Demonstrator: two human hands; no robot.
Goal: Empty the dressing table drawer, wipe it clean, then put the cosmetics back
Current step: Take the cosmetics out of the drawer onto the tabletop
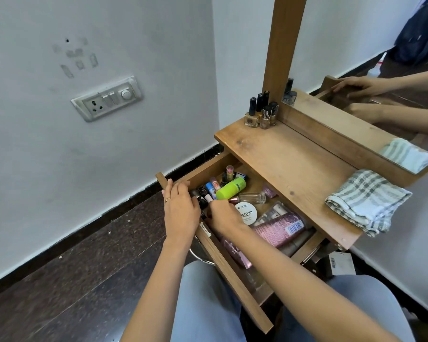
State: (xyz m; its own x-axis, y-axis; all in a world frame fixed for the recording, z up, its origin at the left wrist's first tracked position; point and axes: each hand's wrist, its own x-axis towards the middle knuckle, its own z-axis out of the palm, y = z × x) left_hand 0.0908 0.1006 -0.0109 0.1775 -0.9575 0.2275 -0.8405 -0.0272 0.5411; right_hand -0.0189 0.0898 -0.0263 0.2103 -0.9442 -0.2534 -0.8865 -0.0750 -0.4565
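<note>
Drawer [234, 276] is pulled well out from under the table top [294, 169] and is full.

- Far-left end: cluster of small bottles and lipsticks [211, 187], mostly lying down.
- Just right of them, a lime-green bottle [231, 188] on its side, then a clear glass bottle [252, 198], also on its side.
- Middle: white round tub [246, 213] with "nail polish" on the lid.
- Right half: pink tube [277, 230] lying flat, apparently under clear plastic. More pink packs sit along the near wall.

Hands:
- Left hand [181, 208] lies over the drawer's front rim at the left end. Its fingers are side by side and fairly straight, with the tips dipping toward the small bottles. There's a ring on one finger.
- Right hand [224, 215] is inside the drawer, just beside the left hand and touching the tub's edge. Its fingers are bent down among the small bottles with the tips hidden, so I can't tell whether they hold anything.

Around it:
- Several nail polish bottles [261, 112] stand upright at the far-left corner of the table top.
- Folded checked cloth [367, 201] lies at the top's right end, well apart from them.
- Mirror [381, 70] behind the top reflects both hands.
- Switch and socket plate [106, 97] is on the wall to the left, above a dark floor [72, 267].
- The person's knees in light trousers [208, 304] are under the drawer's near end.
</note>
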